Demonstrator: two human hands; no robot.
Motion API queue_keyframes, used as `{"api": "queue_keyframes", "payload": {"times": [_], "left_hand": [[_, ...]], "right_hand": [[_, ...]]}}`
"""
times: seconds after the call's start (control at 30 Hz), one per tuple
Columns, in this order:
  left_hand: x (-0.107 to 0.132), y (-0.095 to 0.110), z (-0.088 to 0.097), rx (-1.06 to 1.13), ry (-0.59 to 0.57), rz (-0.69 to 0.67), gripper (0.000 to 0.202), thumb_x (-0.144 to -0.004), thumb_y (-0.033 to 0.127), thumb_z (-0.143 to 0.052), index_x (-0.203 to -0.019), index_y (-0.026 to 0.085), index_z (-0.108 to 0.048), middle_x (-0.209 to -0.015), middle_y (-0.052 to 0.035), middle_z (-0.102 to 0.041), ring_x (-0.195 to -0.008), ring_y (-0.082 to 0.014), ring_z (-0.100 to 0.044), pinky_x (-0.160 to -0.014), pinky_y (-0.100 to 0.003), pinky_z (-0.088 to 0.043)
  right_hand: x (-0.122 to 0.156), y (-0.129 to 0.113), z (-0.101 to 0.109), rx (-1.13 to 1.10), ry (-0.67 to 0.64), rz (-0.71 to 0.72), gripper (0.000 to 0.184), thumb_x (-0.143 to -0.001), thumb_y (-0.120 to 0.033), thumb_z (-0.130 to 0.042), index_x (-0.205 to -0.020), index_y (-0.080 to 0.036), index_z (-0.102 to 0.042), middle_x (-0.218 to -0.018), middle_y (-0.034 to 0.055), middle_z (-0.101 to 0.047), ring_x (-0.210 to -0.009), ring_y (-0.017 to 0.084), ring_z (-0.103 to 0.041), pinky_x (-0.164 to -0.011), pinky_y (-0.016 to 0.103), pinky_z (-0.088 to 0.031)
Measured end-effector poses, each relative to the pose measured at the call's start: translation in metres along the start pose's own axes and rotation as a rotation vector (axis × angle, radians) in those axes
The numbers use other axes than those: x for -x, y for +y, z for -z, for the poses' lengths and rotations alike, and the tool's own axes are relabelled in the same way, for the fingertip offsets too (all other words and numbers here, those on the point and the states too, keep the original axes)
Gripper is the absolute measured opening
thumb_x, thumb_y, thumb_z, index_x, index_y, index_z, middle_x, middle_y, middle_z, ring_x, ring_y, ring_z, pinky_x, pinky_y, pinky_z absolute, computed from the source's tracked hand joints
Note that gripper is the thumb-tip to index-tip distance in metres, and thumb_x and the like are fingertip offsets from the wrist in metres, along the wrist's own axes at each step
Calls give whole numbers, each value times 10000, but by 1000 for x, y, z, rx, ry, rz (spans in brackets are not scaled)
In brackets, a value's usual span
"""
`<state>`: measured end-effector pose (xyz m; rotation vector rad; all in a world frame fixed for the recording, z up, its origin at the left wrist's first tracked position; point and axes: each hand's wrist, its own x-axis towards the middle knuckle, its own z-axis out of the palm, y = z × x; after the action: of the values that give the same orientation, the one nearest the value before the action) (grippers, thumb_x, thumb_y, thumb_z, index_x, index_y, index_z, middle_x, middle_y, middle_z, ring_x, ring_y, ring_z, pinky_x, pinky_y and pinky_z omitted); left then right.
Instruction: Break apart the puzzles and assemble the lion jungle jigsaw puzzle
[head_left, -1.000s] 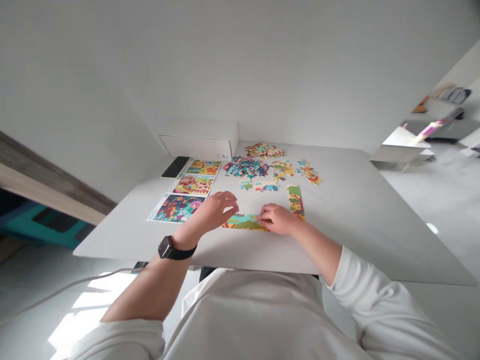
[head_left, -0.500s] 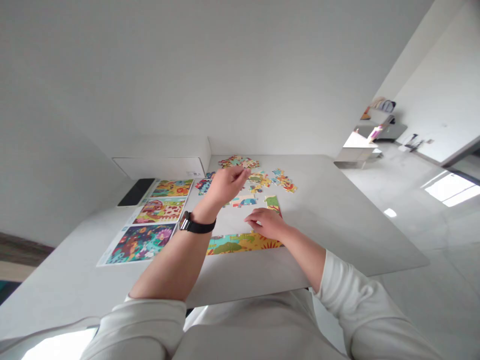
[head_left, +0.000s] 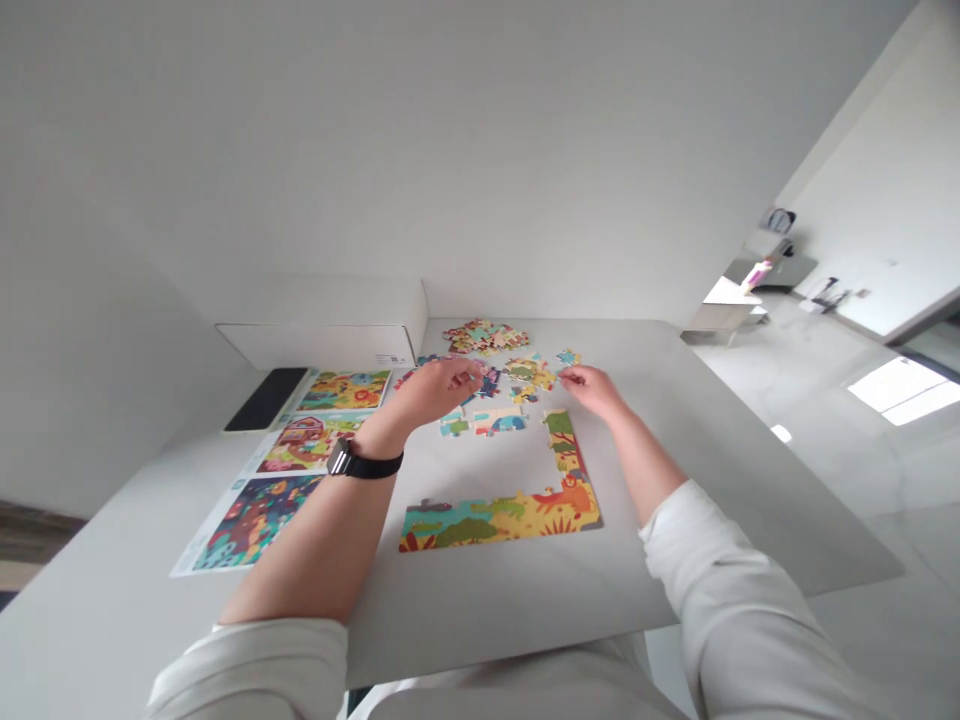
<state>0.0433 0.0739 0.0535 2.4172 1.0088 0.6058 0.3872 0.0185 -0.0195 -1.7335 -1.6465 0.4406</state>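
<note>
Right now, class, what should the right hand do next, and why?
Probably the right hand should pick up the loose blue puzzle piece just beyond it: that piece lies apart from the heaped pieces, nearest that hand, and could be tried against the partly built puzzle border.

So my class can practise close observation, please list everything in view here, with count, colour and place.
Partly built jigsaw border: one, green, yellow and orange, L-shaped, on the table's near half.
Loose jigsaw pieces: many, multicoloured, in clusters beyond the border.
Table: one, pale grey, beneath the puzzle.
Picture sheet: one, white with three colourful images, at the table's left.
Smartphone: one, black, beside the sheet's far end.
Box: one, white, at the far left corner.
Small objects: several, mixed colours, in the distance at right.
Left hand: one, bare, at the loose pieces.
Right hand: one, bare, near the loose pieces.
Wristwatch: one, black, on the left wrist.
Sleeves: two, white, at the bottom.
</note>
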Motion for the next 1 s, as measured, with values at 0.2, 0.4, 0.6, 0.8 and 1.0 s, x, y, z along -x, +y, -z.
{"api": "queue_keyframes", "payload": {"times": [0.2,0.4,0.6,0.8,1.0], "left_hand": [[-4,-16,3,-65,-56,30,334,-946,487,-583,-1099,269,-786,-1002,-46,-821,-923,-241,-764,-781,-295,-540],[-7,-14,5,-44,-79,37,345,-962,479,-568,-1116,260,-785,-1018,-46,-825,-932,-237,-768,-793,-295,-547],[-12,-5,-1,-75,-91,2,350,-990,428,-538,-1173,267,-788,-1101,-45,-823,-976,-236,-758,-878,-311,-557],[-15,-5,-3,-111,-124,61,347,-990,401,-548,-1222,269,-768,-1146,-38,-817,-999,-233,-759,-907,-311,-550],[-16,-10,-8,-135,-148,71,402,-1010,441,-518,-1315,292,-734,-1183,-32,-815,-1049,-245,-759,-925,-311,-548]], "right_hand": [[-56,4,-1,192,-55,-214,323,-946,-161,-675,-1229,-250,-802,-1130,85,-830,-917,184,-775,-823,276,-591],[-88,4,-17,403,-139,-77,301,-951,-223,-706,-1234,-248,-803,-1301,93,-789,-1167,228,-743,-1018,315,-552],[-111,12,-26,481,-292,78,487,-926,-174,-724,-1409,-228,-717,-1468,111,-701,-1352,266,-659,-1164,362,-475],[-124,22,-23,439,-370,111,600,-862,-196,-818,-1445,-251,-687,-1479,111,-688,-1325,263,-669,-1152,350,-478],[-120,21,-16,474,-340,65,604,-811,-272,-896,-1388,-200,-730,-1352,160,-708,-1166,258,-706,-1069,314,-509]]}}
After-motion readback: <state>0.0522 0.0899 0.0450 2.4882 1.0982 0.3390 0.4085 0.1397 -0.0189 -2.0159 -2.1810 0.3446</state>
